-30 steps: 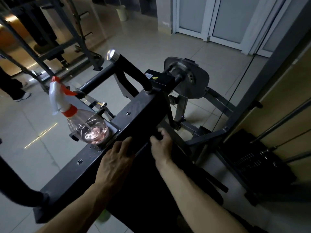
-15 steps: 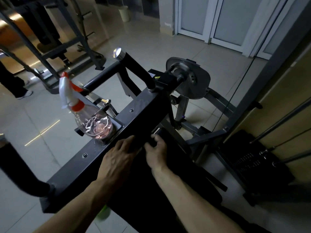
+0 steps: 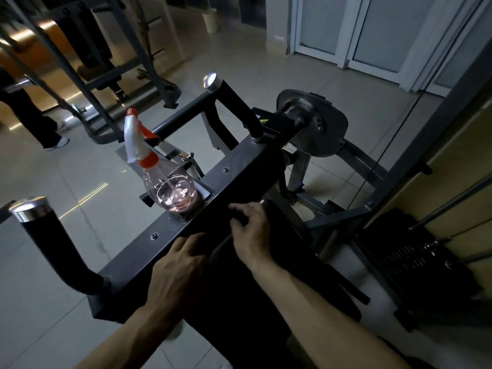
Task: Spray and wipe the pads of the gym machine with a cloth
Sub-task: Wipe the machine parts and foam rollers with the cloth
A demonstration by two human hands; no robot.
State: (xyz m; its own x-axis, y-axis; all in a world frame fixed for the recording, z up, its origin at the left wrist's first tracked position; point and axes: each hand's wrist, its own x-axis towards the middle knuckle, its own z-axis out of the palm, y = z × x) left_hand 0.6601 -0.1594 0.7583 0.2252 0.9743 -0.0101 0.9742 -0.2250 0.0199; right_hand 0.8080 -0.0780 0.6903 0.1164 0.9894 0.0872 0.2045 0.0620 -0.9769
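Dim tiled gym: the spray bottle (image 3: 165,179) stands on the machine's frame bar (image 3: 239,166), my left hand (image 3: 181,270) stays flat atop the black pad (image 3: 234,315), my right hand (image 3: 250,230) has lifted its curled fingers, cloth indiscernible, so wiping looks unfinished.

1. Single head-worn, wide-angle view: it looks forward and steeply down onto the machine (image 3: 311,129) from just above its crossbar (image 3: 239,171).
2. Near range: the crossbar runs diagonally through the centre, close below the camera; the left forearm (image 3: 127,339) and right forearm (image 3: 319,296) enter from the bottom edge.
3. Far field: tiled floor (image 3: 239,62) and doors (image 3: 378,30) fill the top, well beyond the machine; straight lines bow near the edges.
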